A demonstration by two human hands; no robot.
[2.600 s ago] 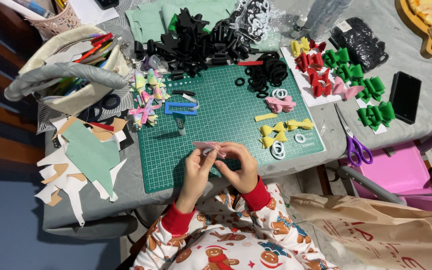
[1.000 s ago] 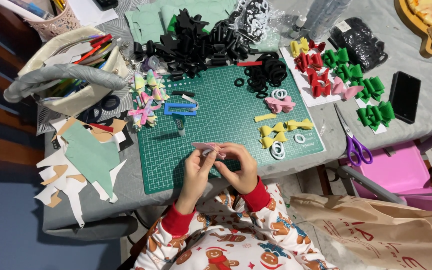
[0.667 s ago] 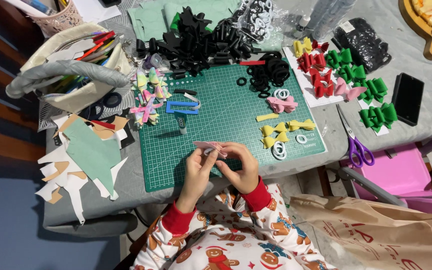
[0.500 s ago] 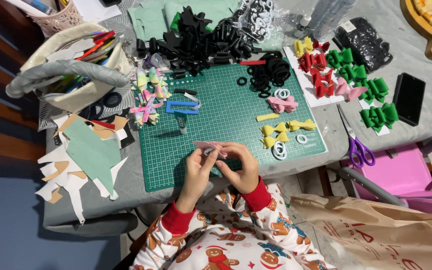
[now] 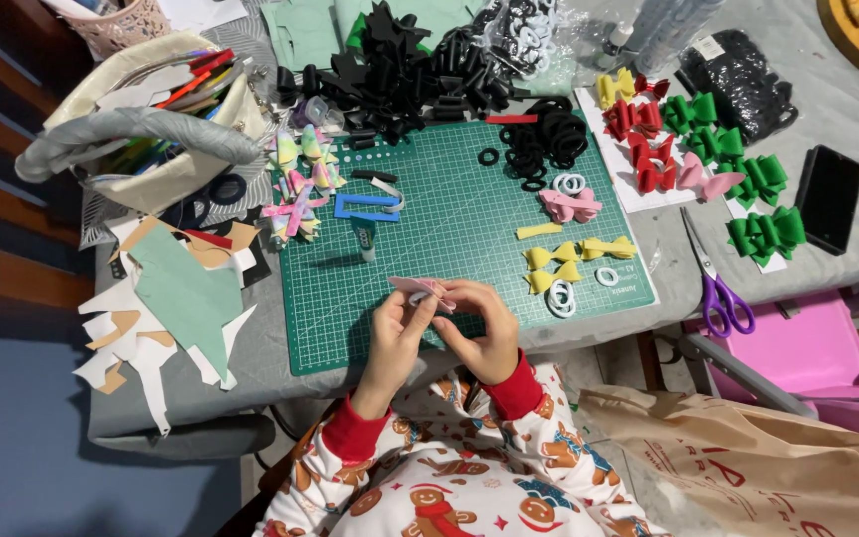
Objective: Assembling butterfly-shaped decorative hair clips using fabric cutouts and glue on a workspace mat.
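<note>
— Many bows (image 5: 690, 149) lay finished, red, green and yellow; how far were you?

— Midway, I judged. My left hand (image 5: 397, 333) and right hand (image 5: 484, 328) both pinched the pink foam piece (image 5: 422, 289) over the near edge of the green cutting mat (image 5: 449, 224), unfinished.

— Hidden?

— My fingers covered its folded middle.

One head-worn view looks steeply down (fairly high) over the green cutting mat (image 5: 469, 239); table fills it.
</note>
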